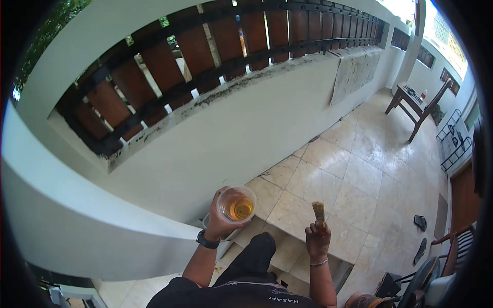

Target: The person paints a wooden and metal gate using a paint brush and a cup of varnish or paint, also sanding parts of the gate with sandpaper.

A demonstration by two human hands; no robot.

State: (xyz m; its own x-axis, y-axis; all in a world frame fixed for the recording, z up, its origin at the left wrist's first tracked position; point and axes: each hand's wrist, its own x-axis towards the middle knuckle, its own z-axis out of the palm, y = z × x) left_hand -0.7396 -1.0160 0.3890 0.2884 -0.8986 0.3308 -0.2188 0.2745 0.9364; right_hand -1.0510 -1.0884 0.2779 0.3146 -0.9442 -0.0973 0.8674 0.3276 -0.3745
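Observation:
My left hand is wrapped round a clear plastic cup with amber liquid in its bottom. A dark watch sits on that wrist. My right hand grips a paintbrush by its handle, bristles pointing up and away from me. Most of the handle is hidden in the fingers. The cup and the brush are well apart, both held above the tiled steps. To the left and ahead stands a low white wall, topped by a fence of brown boards with dark metal rails.
A cloth hangs over the wall. On the tiled floor stand a wooden chair with items on it and a metal rack. Black slippers lie at right. Another chair and a bucket-like container are near my right side.

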